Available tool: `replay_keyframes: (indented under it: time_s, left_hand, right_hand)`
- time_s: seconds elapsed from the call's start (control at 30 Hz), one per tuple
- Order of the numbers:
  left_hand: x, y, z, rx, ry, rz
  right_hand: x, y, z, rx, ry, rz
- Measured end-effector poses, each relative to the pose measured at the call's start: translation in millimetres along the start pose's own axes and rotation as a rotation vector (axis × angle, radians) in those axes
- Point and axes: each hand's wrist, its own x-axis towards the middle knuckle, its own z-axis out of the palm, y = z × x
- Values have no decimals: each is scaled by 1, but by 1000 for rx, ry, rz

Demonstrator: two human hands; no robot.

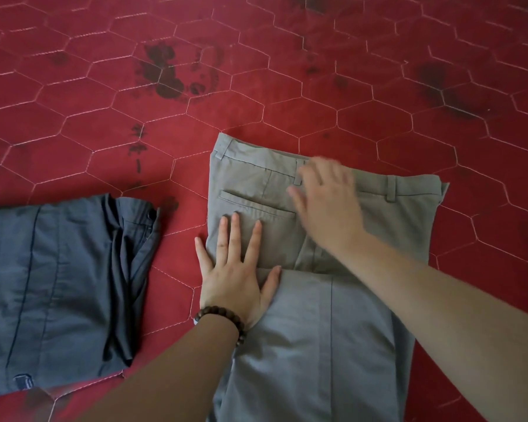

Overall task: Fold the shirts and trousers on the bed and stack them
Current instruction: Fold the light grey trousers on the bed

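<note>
Two garments lie on our red quilted bed point(256, 86). Our left hand point(235, 269) presses flat, fingers spread, on the grey trousers point(326, 300); our right hand point(326, 202), blurred, lies open over the waistband. Folded dark trousers point(52, 284) rest at left, apart.

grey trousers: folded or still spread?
Partly folded. The grey trousers have their waistband section doubled over the legs, with a fold edge by the left hand; the legs run out of frame.
</note>
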Motion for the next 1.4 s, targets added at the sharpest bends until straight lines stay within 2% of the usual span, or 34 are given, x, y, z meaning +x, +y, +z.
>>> replay_keyframes:
  time_s: [0.07,0.13,0.33,0.4,0.47,0.5,0.63,0.67,0.73,0.8,0.87,0.93,1.0,1.13,1.23,1.33,1.4]
  left_hand:
    - [0,0,0,2,-2,1]
    - [-1,0,1,11,1,-3]
    - [-1,0,3,22,7,-1]
    - [-1,0,3,22,23,2]
    - [0,0,3,22,32,-1]
    - [0,0,3,30,30,-2]
    - [-2,2,-3,56,-15,4]
    - [-2,3,-5,58,-27,2]
    - [-3,4,-14,76,-48,10]
    - [-13,-3,-27,97,33,151]
    - [-32,-23,-31,149,133,500]
    - [-57,-53,-29,265,73,859]
    - [-78,-77,-29,341,-69,963]
    - [-87,-91,-29,277,-141,1009]
    - [-91,-83,-27,135,-227,920]
    - [-99,-68,-30,-129,-262,747]
    - [-95,-69,-23,-274,-423,604]
  right_hand:
    - [-34,-11,4,-13,-245,-131]
    - [-47,11,8,-118,-398,-72]
    - [-32,74,-1,-361,-276,287]
    - [-42,70,-9,-297,-229,227]
    - [-71,73,-12,-254,-278,50]
    - [-86,80,-14,-271,-321,24]
    - [-99,96,-27,-327,-316,219]
    - [-98,87,-34,-296,-284,206]
    - [-105,61,-50,-157,-168,49]
    - [-133,42,-62,-75,-106,-188]
    - [-170,40,-65,-121,-154,-405]
    - [-206,49,-61,-194,-280,-538]
    - [-236,63,-59,-270,-378,-574]
    - [-259,70,-67,-257,-426,-550]
    - [-258,56,-61,-191,-485,-523]
    - [-257,50,-61,63,-559,-393]
    - [-255,46,-69,317,-626,-262]
